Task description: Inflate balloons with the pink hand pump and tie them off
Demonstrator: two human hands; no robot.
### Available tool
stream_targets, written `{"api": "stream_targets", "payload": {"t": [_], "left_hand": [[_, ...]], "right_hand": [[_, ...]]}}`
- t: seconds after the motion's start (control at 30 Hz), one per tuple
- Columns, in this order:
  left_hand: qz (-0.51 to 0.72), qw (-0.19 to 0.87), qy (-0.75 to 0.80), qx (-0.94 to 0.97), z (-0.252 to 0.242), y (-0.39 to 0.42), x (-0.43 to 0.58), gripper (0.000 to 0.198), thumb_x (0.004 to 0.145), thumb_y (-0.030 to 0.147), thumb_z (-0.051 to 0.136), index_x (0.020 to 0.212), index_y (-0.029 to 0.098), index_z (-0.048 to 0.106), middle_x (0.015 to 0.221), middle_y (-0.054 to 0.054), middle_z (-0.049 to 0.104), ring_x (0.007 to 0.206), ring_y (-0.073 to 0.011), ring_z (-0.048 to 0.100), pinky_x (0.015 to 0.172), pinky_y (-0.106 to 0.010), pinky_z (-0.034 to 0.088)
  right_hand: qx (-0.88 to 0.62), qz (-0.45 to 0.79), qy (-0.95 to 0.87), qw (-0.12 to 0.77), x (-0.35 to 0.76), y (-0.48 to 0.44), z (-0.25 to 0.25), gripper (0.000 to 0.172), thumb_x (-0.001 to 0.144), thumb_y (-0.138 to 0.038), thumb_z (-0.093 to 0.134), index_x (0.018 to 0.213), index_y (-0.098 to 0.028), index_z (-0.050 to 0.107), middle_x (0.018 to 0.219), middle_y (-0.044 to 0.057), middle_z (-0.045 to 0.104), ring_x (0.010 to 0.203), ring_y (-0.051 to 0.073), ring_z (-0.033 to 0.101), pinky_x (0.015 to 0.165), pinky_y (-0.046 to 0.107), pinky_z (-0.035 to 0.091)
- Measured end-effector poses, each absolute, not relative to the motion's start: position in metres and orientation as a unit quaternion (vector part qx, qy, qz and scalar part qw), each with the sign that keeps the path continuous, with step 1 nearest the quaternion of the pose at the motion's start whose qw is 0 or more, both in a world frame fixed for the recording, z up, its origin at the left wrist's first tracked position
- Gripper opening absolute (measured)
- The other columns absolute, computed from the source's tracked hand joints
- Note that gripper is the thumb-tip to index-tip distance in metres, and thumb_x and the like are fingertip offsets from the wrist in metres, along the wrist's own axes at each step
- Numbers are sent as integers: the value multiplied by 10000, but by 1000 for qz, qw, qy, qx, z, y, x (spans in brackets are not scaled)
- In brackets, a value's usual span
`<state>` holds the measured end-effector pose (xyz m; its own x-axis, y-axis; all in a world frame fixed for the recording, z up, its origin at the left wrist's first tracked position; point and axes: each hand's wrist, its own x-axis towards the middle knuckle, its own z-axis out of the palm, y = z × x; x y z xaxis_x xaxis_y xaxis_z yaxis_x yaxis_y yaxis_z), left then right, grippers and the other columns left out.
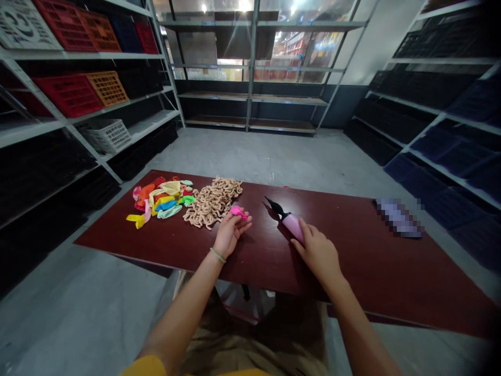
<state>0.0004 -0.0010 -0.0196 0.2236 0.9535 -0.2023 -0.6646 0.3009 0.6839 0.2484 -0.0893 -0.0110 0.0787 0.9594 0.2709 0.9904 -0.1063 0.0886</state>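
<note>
My left hand [230, 232] is closed on a limp pink balloon [238, 211], pinched at the fingertips just in front of a heap of beige curled pieces [213, 201]. In my right hand [318, 251] is a balloon pump [293, 226] with a pale purple body and a black nozzle. The nozzle points up and left, away from the balloon, and the two are apart. Part of the pump's body is hidden under my fingers. Several uninflated balloons [166, 203] in many colours lie in a pile at the table's left.
The dark red table [344, 230] stretches across in front of me. A pixelated flat item [398, 218] lies near its right end. Shelves with red crates [68, 95] stand at left, metal racks [250, 96] behind, and dark-filled shelving [422, 112] at right.
</note>
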Motion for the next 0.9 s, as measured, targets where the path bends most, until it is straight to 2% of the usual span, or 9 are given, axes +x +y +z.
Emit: {"api": "stream_targets", "payload": {"t": [0.1, 0.27, 0.47, 0.6, 0.7, 0.8, 0.9], "left_hand": [[575, 719, 311, 238, -19, 16, -5, 277, 795, 157, 709, 1048, 179, 597, 949, -61, 728, 837, -161, 715, 828, -314, 549], [666, 657, 272, 226, -12, 40, -26, 271, 819, 179, 716, 1046, 224, 574, 956, -22, 728, 934, -155, 710, 868, -294, 543], [665, 676, 259, 186, -17, 45, -44, 238, 827, 146, 704, 1033, 222, 610, 1032, -28, 724, 979, -125, 696, 800, -202, 538], [661, 687, 240, 181, -16, 41, -44, 232, 853, 185, 687, 1076, 227, 639, 1093, -41, 717, 1020, -127, 682, 829, -208, 539], [665, 691, 233, 160, -14, 41, -44, 249, 859, 180, 683, 1098, 242, 646, 1052, -24, 726, 1012, -112, 681, 868, -210, 533], [672, 683, 252, 132, -14, 43, -48, 244, 876, 168, 658, 1109, 242, 653, 1033, -22, 730, 980, -108, 690, 805, -182, 545], [677, 682, 255, 105, -15, 44, -51, 265, 879, 160, 651, 1133, 238, 659, 1111, -31, 721, 1005, -116, 687, 796, -180, 553]], "right_hand": [[-717, -114, -686, 58, 245, -87, -14, 568, 943, -348, 516, 1476, -206, 377, 1090, 127, 659, 855, 243, 637, 651, 330, 484], [-640, -59, -749, 161, 212, -95, -8, 597, 955, -358, 482, 1520, -309, 297, 1169, 78, 638, 935, 214, 652, 672, 291, 529], [-590, -51, -782, 193, 179, -99, -7, 559, 957, -324, 479, 1502, -309, 352, 1237, 91, 622, 993, 218, 649, 756, 326, 560], [-589, -60, -784, 183, 173, -97, -7, 557, 953, -321, 490, 1495, -311, 367, 1241, 95, 623, 989, 224, 648, 751, 332, 560], [-590, -64, -786, 171, 171, -97, -7, 558, 953, -320, 492, 1496, -318, 361, 1238, 84, 623, 981, 225, 649, 740, 334, 557], [-595, -73, -783, 169, 169, -96, -7, 551, 952, -322, 496, 1489, -323, 371, 1230, 76, 626, 971, 222, 651, 736, 327, 551], [-598, -81, -779, 171, 166, -95, -6, 550, 952, -328, 502, 1487, -326, 375, 1238, 74, 623, 976, 216, 651, 745, 314, 544]]}}
